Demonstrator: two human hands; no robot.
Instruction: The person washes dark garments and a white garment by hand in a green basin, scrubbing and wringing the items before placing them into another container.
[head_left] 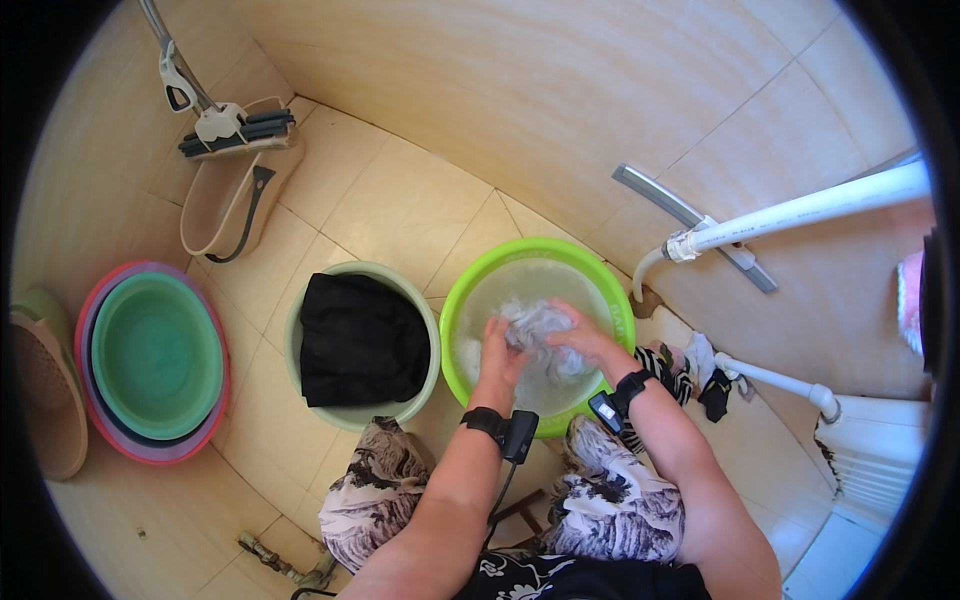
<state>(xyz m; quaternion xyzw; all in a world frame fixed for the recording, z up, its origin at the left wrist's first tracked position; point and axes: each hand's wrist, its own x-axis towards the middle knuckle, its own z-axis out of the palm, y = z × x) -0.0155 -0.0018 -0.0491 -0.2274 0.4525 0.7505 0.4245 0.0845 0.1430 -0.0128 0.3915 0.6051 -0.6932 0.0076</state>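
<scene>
Walls (470,90) of beige marbled tile meet the floor (370,185) along a slanting line, and their far corner lies up to the left. Floor tile of a paler cream runs down from that line, its joints crossing diagonally, and a wide stretch shows beyond the vessels, toward the corner. Lime-green basin (450,345) stands just short of the wall on its far right; a pale green tub (292,350) is close beside it on the left, leaving little room between their rims. A strip of tile separates that tub from the stacked basins (160,345) farther left, while a beige mop bucket (205,225) sits near the corner. Patterned trouser legs crowd the near rim of the lime-green basin, and small clothes (712,375) lie by its right edge, so room there is tight. Black fabric (362,340) fills much of the pale green tub. The left hand (498,352) and right hand (588,342) reach inside the lime-green rim, fingers bent about a whitish cloth (537,325) in cloudy water, near the basin's middle; the right fingers look parted, but whether either hand pinches the cloth cannot be told.
</scene>
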